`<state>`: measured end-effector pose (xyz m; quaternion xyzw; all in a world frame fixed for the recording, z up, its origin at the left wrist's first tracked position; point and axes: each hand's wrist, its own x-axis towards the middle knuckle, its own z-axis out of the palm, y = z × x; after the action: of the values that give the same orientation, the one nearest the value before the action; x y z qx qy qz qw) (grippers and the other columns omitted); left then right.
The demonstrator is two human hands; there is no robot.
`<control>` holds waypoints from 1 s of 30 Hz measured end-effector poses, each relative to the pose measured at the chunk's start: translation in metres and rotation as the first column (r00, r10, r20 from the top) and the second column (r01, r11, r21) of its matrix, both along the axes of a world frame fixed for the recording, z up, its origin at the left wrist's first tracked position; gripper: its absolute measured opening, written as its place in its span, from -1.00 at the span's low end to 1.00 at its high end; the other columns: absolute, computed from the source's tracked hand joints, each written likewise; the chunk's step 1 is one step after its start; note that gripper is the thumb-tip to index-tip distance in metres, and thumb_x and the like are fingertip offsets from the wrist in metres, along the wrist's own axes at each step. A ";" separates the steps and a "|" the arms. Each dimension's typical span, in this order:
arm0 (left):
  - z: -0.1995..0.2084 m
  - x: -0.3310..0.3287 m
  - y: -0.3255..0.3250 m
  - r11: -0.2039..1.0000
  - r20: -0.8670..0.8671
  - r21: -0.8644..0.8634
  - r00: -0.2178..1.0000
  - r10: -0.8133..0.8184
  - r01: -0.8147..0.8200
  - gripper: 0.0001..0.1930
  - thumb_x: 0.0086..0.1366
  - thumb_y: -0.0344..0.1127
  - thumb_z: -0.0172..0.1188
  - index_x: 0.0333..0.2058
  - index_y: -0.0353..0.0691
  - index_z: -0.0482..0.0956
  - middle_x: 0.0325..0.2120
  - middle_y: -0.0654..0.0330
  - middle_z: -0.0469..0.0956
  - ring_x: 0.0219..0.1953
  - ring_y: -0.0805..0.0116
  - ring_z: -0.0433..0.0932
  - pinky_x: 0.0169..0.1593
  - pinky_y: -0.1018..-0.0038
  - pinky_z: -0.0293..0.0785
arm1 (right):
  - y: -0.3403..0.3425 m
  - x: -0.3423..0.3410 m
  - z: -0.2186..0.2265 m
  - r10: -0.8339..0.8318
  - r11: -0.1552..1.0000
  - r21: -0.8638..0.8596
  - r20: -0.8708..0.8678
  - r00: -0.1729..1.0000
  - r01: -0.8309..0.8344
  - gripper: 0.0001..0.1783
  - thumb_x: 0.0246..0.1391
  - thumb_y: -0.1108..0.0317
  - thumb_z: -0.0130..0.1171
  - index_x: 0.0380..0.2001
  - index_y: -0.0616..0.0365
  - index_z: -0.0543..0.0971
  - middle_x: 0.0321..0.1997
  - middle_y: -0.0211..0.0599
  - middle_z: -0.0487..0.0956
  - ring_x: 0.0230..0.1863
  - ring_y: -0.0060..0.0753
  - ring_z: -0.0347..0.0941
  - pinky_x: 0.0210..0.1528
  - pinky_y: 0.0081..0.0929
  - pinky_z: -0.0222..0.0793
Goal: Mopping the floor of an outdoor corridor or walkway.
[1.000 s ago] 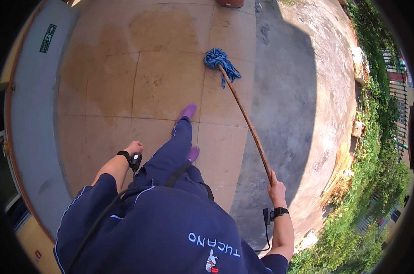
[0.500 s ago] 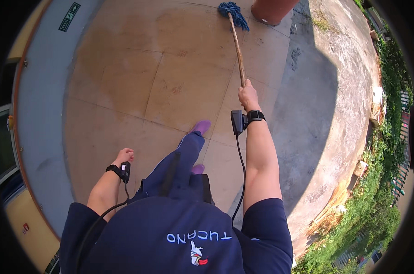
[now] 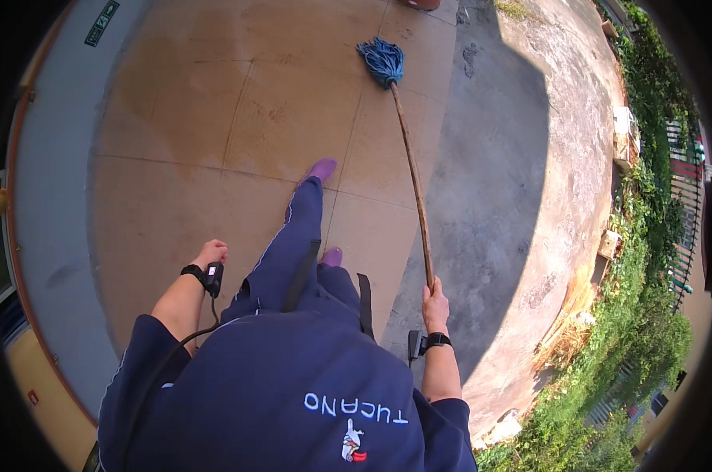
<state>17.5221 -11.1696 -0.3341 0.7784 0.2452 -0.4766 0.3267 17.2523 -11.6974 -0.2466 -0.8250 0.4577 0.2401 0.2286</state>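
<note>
My right hand (image 3: 434,305) is wrapped round the upper end of the wooden handle of a mop (image 3: 412,161). The handle runs forward and slightly left from my fist. At its far end, the blue string mop head (image 3: 383,61) lies on the tiled floor with its strands fanned away from me. My left hand (image 3: 212,252) hangs at my left side, its fingers curled in and nothing visible in them. Each wrist carries a strapped black device with a cable.
My feet in purple shoes (image 3: 322,169) stand on the brown tiled floor (image 3: 175,204), which looks damp farther ahead. A grey-blue wall (image 3: 53,212) runs along the left. At the top is the base of a reddish pot (image 3: 421,3). Grey concrete (image 3: 489,181), plants and a fence lie right.
My right hand has drawn back toward my body, pulling the mop nearer. The mop head now shows closer and slightly left, its strands trailing forward. My left hand has barely moved.
</note>
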 end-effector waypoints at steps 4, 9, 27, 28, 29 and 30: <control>0.003 -0.043 -0.024 0.978 -0.075 -0.003 0.975 -0.208 0.208 -0.74 0.07 -0.44 0.07 -0.22 -0.34 0.45 -0.54 0.16 0.51 -0.53 0.38 0.49 -0.43 0.46 0.46 | 0.117 -0.166 0.043 -0.089 0.991 0.101 -0.041 0.995 0.093 -0.36 -0.05 0.34 0.10 0.13 -0.22 0.16 -0.41 0.08 0.54 -0.32 0.22 0.45 -0.27 -0.01 0.36; 0.011 -0.035 -0.066 0.900 -0.023 0.035 0.901 -0.433 0.434 -0.73 0.04 -0.42 0.12 -0.24 -0.33 0.49 -0.52 0.14 0.54 -0.50 0.37 0.52 -0.41 0.44 0.46 | 0.232 -0.301 0.124 -0.333 0.893 0.254 -0.183 0.925 0.372 -0.33 -0.10 0.37 0.13 0.14 -0.18 0.19 -0.43 0.09 0.53 -0.34 0.19 0.46 -0.29 -0.03 0.36; 0.005 -0.034 -0.045 0.859 -0.148 0.105 0.862 -0.485 0.501 -0.77 0.05 -0.40 0.10 -0.27 -0.31 0.50 -0.47 0.13 0.55 -0.44 0.36 0.54 -0.34 0.44 0.48 | 0.102 -0.232 0.084 -0.151 0.984 0.079 -0.078 0.986 0.157 -0.37 -0.10 0.43 0.07 0.13 -0.06 0.24 -0.42 0.14 0.51 -0.34 0.19 0.45 -0.31 -0.06 0.37; 0.015 -0.026 -0.061 0.876 -0.119 0.075 0.877 -0.466 0.476 -0.78 0.08 -0.42 0.07 -0.26 -0.33 0.47 -0.50 0.14 0.54 -0.46 0.36 0.53 -0.36 0.44 0.47 | 0.087 -0.205 0.072 -0.142 0.987 0.065 -0.053 0.988 0.145 -0.37 -0.10 0.43 0.07 0.13 -0.04 0.24 -0.39 0.16 0.51 -0.32 0.18 0.45 -0.28 -0.07 0.37; 0.018 -0.021 -0.060 0.888 -0.118 0.075 0.888 -0.444 0.454 -0.78 0.08 -0.42 0.07 -0.26 -0.33 0.47 -0.50 0.14 0.54 -0.46 0.36 0.53 -0.36 0.44 0.47 | 0.071 -0.175 0.058 -0.130 0.989 0.068 -0.025 0.991 0.132 -0.37 -0.10 0.43 0.06 0.13 -0.02 0.22 -0.36 0.16 0.51 -0.29 0.18 0.45 -0.25 -0.07 0.37; 0.017 -0.016 -0.060 0.924 -0.084 0.025 0.922 -0.379 0.382 -0.78 0.09 -0.43 0.05 -0.25 -0.34 0.46 -0.52 0.14 0.52 -0.48 0.36 0.52 -0.38 0.44 0.47 | 0.054 -0.141 0.046 -0.124 0.990 0.070 0.002 0.992 0.123 -0.36 -0.10 0.44 0.05 0.14 0.00 0.21 -0.32 0.17 0.51 -0.26 0.17 0.44 -0.23 -0.08 0.37</control>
<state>17.5061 -11.2297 -0.3169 0.7987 0.1119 -0.5557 0.2021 17.1109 -11.6430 -0.2007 -0.7874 0.4985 0.2386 0.2731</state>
